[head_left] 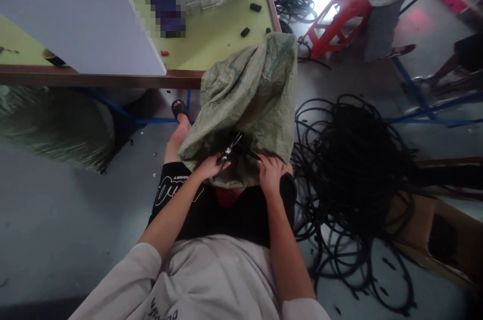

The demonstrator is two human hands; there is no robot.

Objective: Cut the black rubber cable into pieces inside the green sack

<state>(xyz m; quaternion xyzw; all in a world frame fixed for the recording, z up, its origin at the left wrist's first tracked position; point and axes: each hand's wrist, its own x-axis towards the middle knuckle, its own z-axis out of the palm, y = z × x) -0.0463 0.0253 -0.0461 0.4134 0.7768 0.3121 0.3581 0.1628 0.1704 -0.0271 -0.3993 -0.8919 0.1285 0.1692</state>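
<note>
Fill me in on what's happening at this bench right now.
A seated person holds a green woven sack on their lap, beside a green-topped table. The left hand grips a metal cutting tool at the sack's mouth, and the right hand holds the sack's edge. A tangled pile of black cable lies on the floor to the person's right, with a red stool farther back.

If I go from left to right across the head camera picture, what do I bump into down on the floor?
Green sack under the table → left hand with the cutters → right hand, both at the green woven sack → tangled black cable pile → cardboard box.
</note>
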